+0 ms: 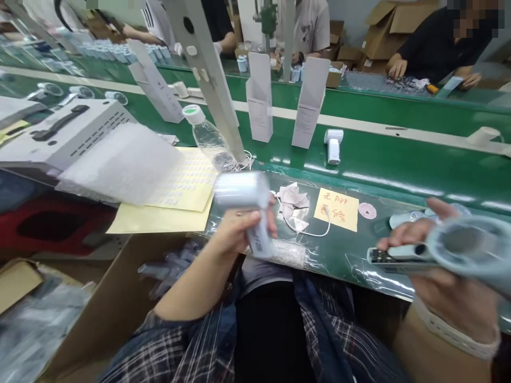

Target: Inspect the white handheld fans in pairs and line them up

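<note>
Left hand [235, 231] is gripping an upright white handheld fan [249, 205]; at three o'clock, right hand [443, 271] is clasping a pale-blue fan [459, 250] lying sideways.

We see a pale blue-white handheld fan [249, 205] in our left hand [235, 231]; a light blue fan [467, 252] with a dark, metallic handle end in our right hand [443, 276]; a cream band [455, 332] on that wrist; our sleeves [179, 346] in dark blue and white plaid; a deep green belt [399, 154] with a white stripe; a yellow note [336, 209] with orange writing; pale yellow sheets [167, 210] carrying white stickers; a clear bottle [209, 139] with a white and green cap; white boxes [259, 98] upright on the belt; a pale pink disc [367, 210]; a white cable [315, 226]; brown cardboard [115, 303]; a light grey machine [64, 133] with a black handle.
</note>
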Available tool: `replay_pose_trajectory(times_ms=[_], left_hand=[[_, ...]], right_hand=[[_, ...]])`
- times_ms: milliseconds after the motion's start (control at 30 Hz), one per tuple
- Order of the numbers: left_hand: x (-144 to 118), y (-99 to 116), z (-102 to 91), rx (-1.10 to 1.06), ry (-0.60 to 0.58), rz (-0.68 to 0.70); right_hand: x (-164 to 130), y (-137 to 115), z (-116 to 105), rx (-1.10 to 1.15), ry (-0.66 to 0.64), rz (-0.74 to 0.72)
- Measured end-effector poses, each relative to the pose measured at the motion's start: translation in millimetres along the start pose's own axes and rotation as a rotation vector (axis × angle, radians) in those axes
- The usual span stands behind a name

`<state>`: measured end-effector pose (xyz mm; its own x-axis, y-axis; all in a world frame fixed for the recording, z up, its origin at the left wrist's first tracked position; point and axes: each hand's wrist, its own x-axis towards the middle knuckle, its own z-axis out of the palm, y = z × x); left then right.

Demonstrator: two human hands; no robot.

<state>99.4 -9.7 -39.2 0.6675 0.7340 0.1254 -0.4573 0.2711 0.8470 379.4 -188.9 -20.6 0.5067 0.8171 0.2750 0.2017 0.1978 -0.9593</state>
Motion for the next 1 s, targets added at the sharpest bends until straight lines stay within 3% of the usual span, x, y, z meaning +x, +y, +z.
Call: replay_pose_trajectory(times_ms=[33, 100, 233, 333, 467, 633, 733, 833, 900, 933, 1000], left_hand=[[0, -12, 9.0, -0.019, -0.078, -0.093], [3, -36, 29.0, -0.065, -0.103, -0.146], [8, -67, 60.0, 0.062, 0.112, 0.043], [7, -73, 68.2, 0.249, 0.155, 0.138], [4, -71, 68.6, 0.341, 0.161, 0.11], [1, -72, 70.4, 0.352, 0.167, 0.084], [2, -72, 71.7, 0.361, 0.157, 0.107], [11, -59, 56.4, 0.486, 0.014, 0.156], [20, -38, 28.1, 0.681, -0.06, 0.219], [23, -26, 8.4, 0.819, -0.041, 0.264], [23, -2, -38.0, 1.079, 0.21, 0.36]], right_hand=[[-1, 4, 14, 0.059, 0.047, 0.118], [-3, 18, 41, 0.119, 0.106, 0.289], [-15, 45, 78, 0.139, -0.014, 0.305], [-28, 50, 87, 0.13, -0.147, 0.24], [-39, 45, 93, 0.168, -0.295, 0.264], [-38, 37, 103, 0.12, -0.308, 0.308], [-31, 33, 98, 0.048, -0.306, 0.278], [-17, 40, 69, -0.259, -0.259, 0.195], [-9, 52, 37, -0.633, -0.142, 0.136], [-6, 59, 20, -0.809, -0.076, 0.109], [-6, 71, -12, -1.041, 0.004, 0.054]])
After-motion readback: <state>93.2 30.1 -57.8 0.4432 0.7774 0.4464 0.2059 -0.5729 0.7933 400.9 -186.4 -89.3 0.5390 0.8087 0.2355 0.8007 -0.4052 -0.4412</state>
